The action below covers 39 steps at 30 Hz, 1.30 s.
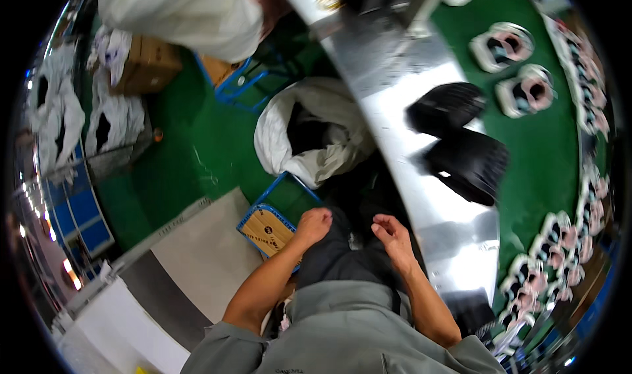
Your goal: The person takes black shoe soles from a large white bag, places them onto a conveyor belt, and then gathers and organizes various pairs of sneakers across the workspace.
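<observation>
Over my dark trousers, my left hand (315, 225) hovers with its fingers curled in and nothing visible in it. My right hand (394, 238) is beside the metal bench edge, fingers bent but apart, and it holds nothing. Two black shoes (446, 107) lie on the shiny metal bench (395, 91), ahead and to the right of my right hand; they are blurred. Beyond my hands, a white sack (273, 127) stands with its mouth wide and dark contents inside. A blue-framed stool (266, 232) with a cardboard-covered seat is nearest my left hand.
Pale sneakers with pink parts (505, 47) sit on the green surface right of the bench, with several more along the far right. Another blue stool (227, 71), a cardboard box (148, 65) and a large white bag (191, 15) are at upper left. A grey-white panel (204, 242) lies left.
</observation>
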Motion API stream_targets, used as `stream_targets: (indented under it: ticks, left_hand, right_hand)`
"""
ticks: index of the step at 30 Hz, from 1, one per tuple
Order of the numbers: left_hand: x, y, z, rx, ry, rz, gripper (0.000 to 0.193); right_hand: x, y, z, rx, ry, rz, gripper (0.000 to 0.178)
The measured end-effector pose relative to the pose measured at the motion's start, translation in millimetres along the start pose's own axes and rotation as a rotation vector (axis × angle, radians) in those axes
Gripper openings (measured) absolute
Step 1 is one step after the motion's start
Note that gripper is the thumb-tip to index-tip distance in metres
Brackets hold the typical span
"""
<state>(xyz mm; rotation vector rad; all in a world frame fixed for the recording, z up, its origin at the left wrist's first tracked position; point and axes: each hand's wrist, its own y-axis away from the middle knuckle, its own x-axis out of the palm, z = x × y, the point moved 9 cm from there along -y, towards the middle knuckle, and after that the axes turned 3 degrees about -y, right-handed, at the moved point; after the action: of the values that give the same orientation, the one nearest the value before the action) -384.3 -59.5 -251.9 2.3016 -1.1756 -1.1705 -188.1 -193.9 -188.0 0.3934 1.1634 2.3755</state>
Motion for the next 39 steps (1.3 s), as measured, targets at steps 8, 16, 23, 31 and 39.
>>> stream_targets:
  ticks: [8, 16, 23, 31, 39]
  left_hand:
    - [47, -182, 115, -0.065, -0.345, -0.128, 0.048]
    - [128, -292, 285, -0.225, -0.418, 0.274, 0.046]
    - [158, -257, 336, -0.465, -0.267, 0.552, 0.037]
    - [12, -371, 305, -0.075, -0.007, -0.497, 0.021]
    - [-145, -412, 358, 0.072, -0.459, -0.860, 0.052]
  right_hand:
    - [105, -258, -93, -0.339, 0.678, -0.014, 0.042]
    - [135, -560, -121, -0.581, 1.372, 0.254, 0.062]
    - [85, -647, 44, -0.369, 0.866, -0.093, 0.049]
    - [141, -602, -51, 0.003, 0.585, 0.139, 0.027]
    - [208, -619, -134, 0.089, 0.342, 0.208, 0.037]
